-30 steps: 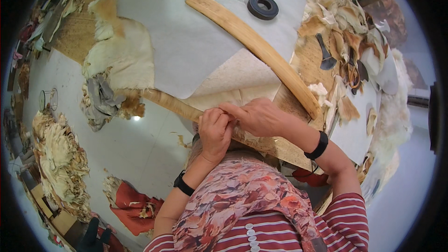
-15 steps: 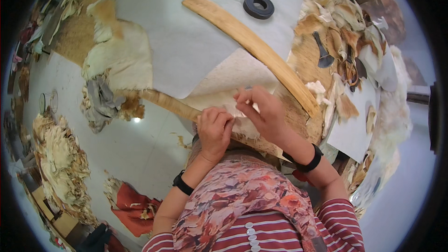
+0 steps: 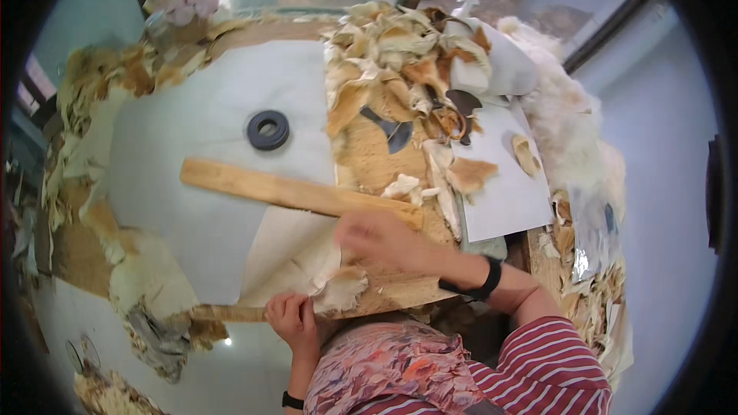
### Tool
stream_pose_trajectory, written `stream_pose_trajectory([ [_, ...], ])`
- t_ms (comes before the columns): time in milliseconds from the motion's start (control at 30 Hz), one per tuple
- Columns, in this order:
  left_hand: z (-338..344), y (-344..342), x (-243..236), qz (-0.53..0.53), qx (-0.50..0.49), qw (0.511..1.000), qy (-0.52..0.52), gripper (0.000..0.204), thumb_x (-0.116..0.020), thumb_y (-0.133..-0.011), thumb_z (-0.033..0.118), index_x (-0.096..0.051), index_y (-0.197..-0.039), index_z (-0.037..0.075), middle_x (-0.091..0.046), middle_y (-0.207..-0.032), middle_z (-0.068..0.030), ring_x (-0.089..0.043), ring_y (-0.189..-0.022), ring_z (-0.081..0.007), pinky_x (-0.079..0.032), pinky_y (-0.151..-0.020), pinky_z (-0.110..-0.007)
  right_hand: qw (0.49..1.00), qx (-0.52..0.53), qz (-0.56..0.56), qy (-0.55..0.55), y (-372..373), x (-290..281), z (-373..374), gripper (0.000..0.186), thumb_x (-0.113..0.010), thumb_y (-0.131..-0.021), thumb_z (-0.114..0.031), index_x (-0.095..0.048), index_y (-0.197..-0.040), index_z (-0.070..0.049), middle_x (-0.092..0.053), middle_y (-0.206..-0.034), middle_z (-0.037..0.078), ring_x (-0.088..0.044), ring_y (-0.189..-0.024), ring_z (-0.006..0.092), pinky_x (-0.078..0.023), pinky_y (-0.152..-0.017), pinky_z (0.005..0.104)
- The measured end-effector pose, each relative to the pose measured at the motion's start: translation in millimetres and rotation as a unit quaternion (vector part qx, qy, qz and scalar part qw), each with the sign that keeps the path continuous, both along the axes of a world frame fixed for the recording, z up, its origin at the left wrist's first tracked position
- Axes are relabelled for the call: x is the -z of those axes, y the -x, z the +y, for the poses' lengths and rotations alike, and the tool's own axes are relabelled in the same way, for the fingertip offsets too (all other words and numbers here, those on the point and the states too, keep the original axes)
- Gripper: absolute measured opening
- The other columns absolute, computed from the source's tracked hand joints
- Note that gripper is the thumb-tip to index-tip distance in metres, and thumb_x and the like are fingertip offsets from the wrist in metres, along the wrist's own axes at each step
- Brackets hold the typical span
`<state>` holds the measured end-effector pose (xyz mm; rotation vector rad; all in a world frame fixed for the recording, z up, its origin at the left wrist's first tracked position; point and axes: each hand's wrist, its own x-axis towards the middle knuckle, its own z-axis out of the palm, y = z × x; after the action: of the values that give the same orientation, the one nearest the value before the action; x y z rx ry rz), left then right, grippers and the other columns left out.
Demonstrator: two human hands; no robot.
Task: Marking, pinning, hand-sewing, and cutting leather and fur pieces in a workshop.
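Observation:
At the table's near edge my left hand (image 3: pixel 292 318) is closed, its curled fingers pinching the edge of a cream hide (image 3: pixel 288 250). My right hand (image 3: pixel 383 240) is raised over the table, right of the hide, smeared by motion; its fingers cannot be made out. Beyond the hands a flat wooden slat (image 3: pixel 284 190) lies across a large pale grey sheet (image 3: pixel 177 161) and the hide's far edge. A roll of black tape (image 3: pixel 267 130) rests on the sheet. Next to my left hand, a tuft of whitish fur (image 3: pixel 344 289) shows at the hide's right.
Hide scraps (image 3: pixel 392 54) heap up at the back right. Near them lie a dark flared blade tool (image 3: pixel 390 132), orange-handled scissors (image 3: pixel 450 121) and a white board (image 3: pixel 503 184). White fleece (image 3: pixel 569 115) hangs along the right. A grey cloth (image 3: pixel 157 334) droops over the front left edge.
My right hand has swung away from my left and blurred. The left remains at the hide's edge. My view has turned, bringing the table's far side and windows into sight.

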<state>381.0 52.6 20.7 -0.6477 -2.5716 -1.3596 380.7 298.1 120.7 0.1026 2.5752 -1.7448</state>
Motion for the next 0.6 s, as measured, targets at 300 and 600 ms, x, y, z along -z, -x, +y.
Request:
stream_pose_trajectory([
  [300,8,-5,-15,0.060,0.011,0.996,0.069,0.016,-0.071,-0.078,0.000,-0.063,-0.091,0.006,-0.060,-0.098,-0.0068,-0.054,-0.098,-0.0286,-0.039,-0.089,-0.041,0.895,0.422,0.100,-0.105,6,-1,315,0.017,-0.066,-0.086,-0.018,-0.075,-0.098,-0.010,-0.071,-0.080,0.002,-0.062,-0.067,0.0093,-0.049,-0.060,0.0261],
  [600,17,-7,-11,0.166,0.098,0.965,0.179,0.020,-0.070,-0.081,0.006,-0.069,-0.101,0.007,-0.066,-0.101,-0.0069,-0.062,-0.098,-0.0276,-0.044,-0.087,-0.041,0.722,0.411,0.005,-0.556,26,16,392,0.020,-0.059,-0.080,-0.016,-0.077,-0.089,-0.012,-0.072,-0.094,0.017,-0.069,-0.091,0.0333,-0.053,-0.081,0.0440],
])
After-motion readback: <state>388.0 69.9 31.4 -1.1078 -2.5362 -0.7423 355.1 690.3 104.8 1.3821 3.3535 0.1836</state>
